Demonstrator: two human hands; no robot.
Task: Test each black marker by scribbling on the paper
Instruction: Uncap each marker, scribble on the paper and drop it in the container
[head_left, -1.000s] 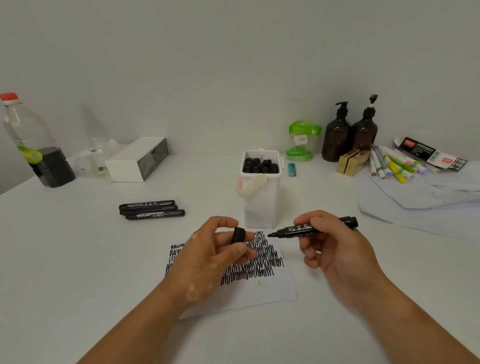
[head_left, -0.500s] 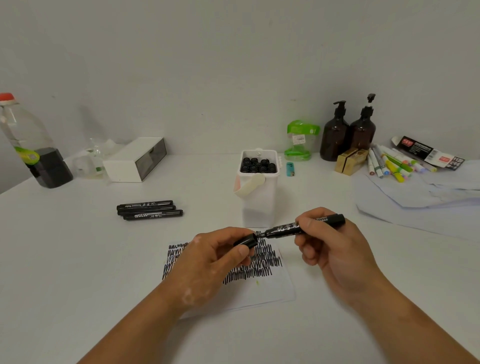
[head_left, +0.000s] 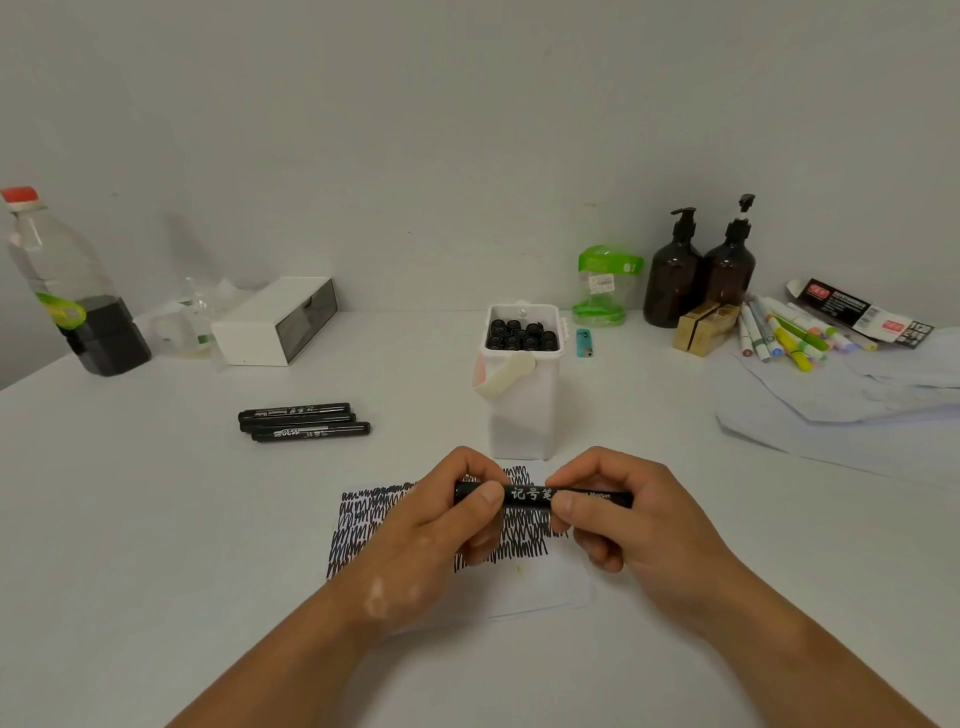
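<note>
Both hands on one black marker (head_left: 527, 493), held level just above the scribbled paper (head_left: 545, 587). Left hand (head_left: 436, 525) pinches the cap end and right hand (head_left: 623, 519) grips the barrel. Opposed grip, likely for seating the cap. Three markers (head_left: 304, 422) lie grouped at left, probably the tested pile. White tub (head_left: 522, 415) behind holds more.

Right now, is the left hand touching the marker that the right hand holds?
Touching. The head view shows the left hand pinching one end of the marker; the right hand grips the other end.
</note>
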